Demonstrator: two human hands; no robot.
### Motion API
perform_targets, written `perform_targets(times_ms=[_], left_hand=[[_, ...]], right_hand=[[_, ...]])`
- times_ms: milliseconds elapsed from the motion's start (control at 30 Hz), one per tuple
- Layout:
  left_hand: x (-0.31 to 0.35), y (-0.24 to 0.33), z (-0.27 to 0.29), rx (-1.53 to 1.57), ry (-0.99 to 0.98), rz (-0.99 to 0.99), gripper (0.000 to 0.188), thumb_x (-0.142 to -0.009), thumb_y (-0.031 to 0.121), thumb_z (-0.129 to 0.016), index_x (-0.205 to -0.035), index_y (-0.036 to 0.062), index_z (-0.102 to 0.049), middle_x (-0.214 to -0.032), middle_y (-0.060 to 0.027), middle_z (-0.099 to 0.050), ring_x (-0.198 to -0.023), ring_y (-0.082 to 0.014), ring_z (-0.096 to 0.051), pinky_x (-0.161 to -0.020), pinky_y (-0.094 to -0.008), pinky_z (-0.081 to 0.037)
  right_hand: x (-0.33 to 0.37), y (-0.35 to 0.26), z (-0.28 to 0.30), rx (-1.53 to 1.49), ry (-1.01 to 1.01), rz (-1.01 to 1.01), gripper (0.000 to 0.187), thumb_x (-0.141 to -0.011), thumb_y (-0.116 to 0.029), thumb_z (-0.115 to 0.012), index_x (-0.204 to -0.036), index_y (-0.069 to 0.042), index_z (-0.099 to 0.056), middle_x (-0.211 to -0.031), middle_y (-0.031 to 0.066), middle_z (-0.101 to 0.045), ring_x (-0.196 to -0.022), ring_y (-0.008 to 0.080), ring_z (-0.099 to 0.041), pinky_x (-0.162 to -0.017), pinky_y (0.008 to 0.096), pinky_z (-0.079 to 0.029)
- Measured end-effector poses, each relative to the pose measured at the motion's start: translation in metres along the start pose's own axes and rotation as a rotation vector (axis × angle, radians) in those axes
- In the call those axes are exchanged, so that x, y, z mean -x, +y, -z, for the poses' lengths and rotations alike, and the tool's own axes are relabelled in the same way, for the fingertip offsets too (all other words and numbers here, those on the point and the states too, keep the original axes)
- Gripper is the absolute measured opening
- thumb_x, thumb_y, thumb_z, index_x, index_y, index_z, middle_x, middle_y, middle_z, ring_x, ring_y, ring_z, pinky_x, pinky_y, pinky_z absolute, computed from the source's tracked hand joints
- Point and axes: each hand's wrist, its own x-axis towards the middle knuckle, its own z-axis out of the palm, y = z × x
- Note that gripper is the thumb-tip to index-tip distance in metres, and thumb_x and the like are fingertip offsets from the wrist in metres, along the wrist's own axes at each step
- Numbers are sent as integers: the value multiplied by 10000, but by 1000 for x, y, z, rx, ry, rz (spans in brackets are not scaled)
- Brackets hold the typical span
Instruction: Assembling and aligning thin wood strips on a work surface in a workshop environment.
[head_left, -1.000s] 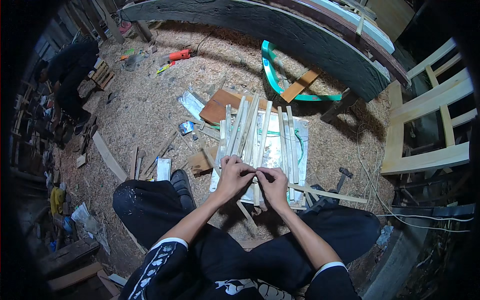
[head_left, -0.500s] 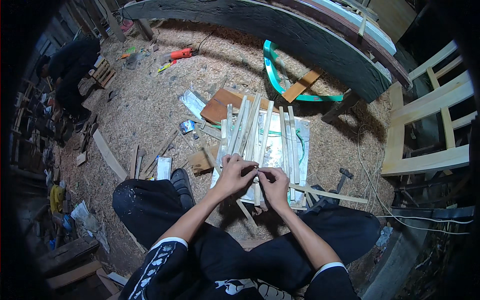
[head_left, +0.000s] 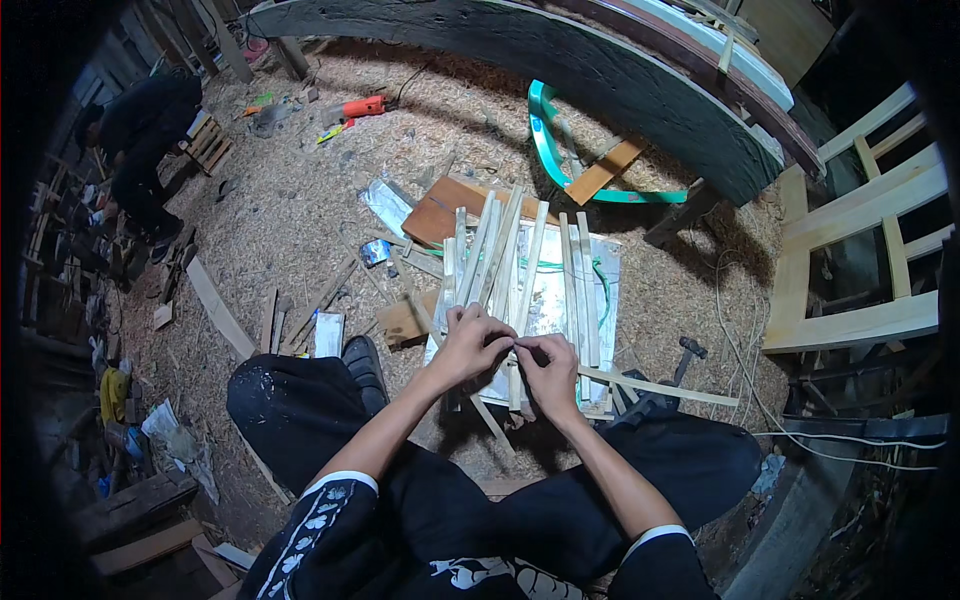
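Observation:
My left hand (head_left: pixel 472 348) and my right hand (head_left: pixel 549 366) meet fingertip to fingertip over a row of thin wooden strips (head_left: pixel 535 255). Both are closed in a pinch; whatever lies between the fingertips is too small to make out. The strips lie side by side, pointing away from me, on a pale board (head_left: pixel 550 306) in front of my knees. Another wooden strip (head_left: pixel 665 388) runs crosswise from under my right hand toward the right. Green string (head_left: pixel 604 284) trails across the board among the strips.
A hammer (head_left: pixel 686 358) lies to the right, near a pale cable (head_left: pixel 745 350). A blue can (head_left: pixel 376 253) and brown boards (head_left: pixel 440 208) are to the left. Farther off are a red power tool (head_left: pixel 362 107), a turquoise hoop (head_left: pixel 545 150) and a bent-over person (head_left: pixel 150 130).
Almost nothing differs. Both hands stay pinched together at the same spot, and the strips lie as before. The person at the far left has shifted slightly.

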Motion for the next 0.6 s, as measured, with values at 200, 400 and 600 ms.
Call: perform_targets(times_ms=[200, 400, 600], left_hand=[[-2, 3, 2, 7, 1, 4, 126, -885, 233, -757, -967, 142, -786, -869, -51, -673, -980, -232, -548, -974, -414, -279], [-2, 4, 2, 34, 18, 15, 138, -859, 239, -779, -960, 145, -783, -850, -49, -646, -950, -219, -554, -980, -406, -279], [-2, 4, 1, 53, 28, 10, 137, -851, 239, -786, -948, 142, -779, -846, -33, -638, -940, -201, -554, -990, -404, -275]], right_hand=[[-1, 0, 1, 4, -27, 8, 132, -861, -122, -780, -970, -46, -784, -879, 116, -695, -858, 266, -656, -807, 379, -507], [1, -4, 1, -9, -13, -23, 114, -856, -177, -777, -950, -112, -780, -888, 59, -689, -887, 237, -600, -891, 377, -387], [-2, -7, 5, 148, 30, 76, 103, -861, -170, -769, -918, -85, -755, -921, 52, -708, -933, 232, -595, -889, 383, -370]])
